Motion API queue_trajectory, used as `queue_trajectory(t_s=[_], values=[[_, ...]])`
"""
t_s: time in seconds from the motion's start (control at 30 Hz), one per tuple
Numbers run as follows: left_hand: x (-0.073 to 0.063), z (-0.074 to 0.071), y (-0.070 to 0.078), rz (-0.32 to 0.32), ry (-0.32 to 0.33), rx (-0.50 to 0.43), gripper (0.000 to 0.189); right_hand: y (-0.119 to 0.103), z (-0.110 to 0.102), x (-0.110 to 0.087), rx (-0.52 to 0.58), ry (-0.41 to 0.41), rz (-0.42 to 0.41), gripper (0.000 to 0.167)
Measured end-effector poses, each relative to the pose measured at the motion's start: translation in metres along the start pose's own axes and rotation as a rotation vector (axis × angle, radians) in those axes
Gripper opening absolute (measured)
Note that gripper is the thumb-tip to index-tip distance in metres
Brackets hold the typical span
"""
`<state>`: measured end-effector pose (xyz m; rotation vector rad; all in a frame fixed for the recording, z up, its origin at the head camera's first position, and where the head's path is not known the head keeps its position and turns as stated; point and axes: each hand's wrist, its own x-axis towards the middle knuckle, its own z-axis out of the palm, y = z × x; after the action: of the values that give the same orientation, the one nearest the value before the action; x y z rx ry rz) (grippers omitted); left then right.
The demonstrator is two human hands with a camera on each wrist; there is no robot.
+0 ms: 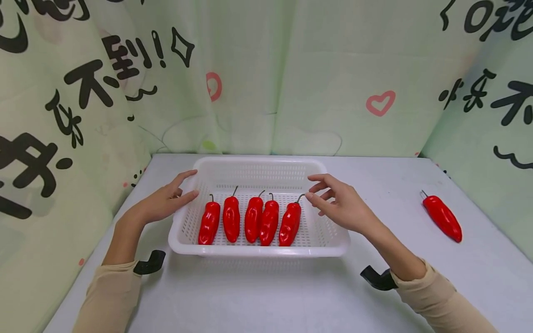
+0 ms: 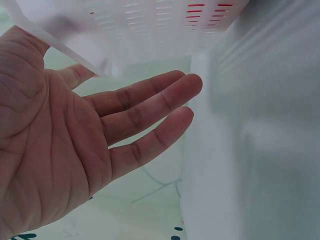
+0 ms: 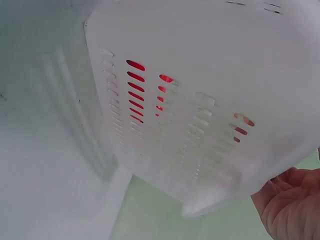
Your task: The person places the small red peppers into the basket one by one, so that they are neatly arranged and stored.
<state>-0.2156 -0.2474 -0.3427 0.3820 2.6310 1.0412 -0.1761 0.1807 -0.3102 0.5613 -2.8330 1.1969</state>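
Several red peppers (image 1: 290,224) lie side by side in a white perforated plastic basket (image 1: 258,251), their stems towards the far side. At the basket's left rim is my left hand (image 1: 160,203), thumb and index finger reaching over the edge. In the left wrist view, the other fingers of the left hand (image 2: 75,135) extend loosely outside the basket wall (image 2: 145,30). My right hand (image 1: 341,203) hovers over the right side, thumb tip close to the rightmost pepper's stem; contact is unclear. Only part of the right hand (image 3: 295,200) shows in the right wrist view, beyond the rim.
One more red pepper (image 1: 443,217) lies on the white table (image 1: 266,296) to the right, outside the basket. Pale green curtains (image 1: 325,83) with dark lettering and pink hearts surround the table at the back and sides.
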Motion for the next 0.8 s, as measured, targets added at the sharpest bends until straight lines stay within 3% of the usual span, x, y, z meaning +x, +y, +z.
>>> queue_trajectory(t_s=[0.8], values=[[0.001,0.000,-0.001,0.004,0.001,-0.003,0.080,0.025,-0.041,-0.018,-0.037,0.161,0.028,0.051]])
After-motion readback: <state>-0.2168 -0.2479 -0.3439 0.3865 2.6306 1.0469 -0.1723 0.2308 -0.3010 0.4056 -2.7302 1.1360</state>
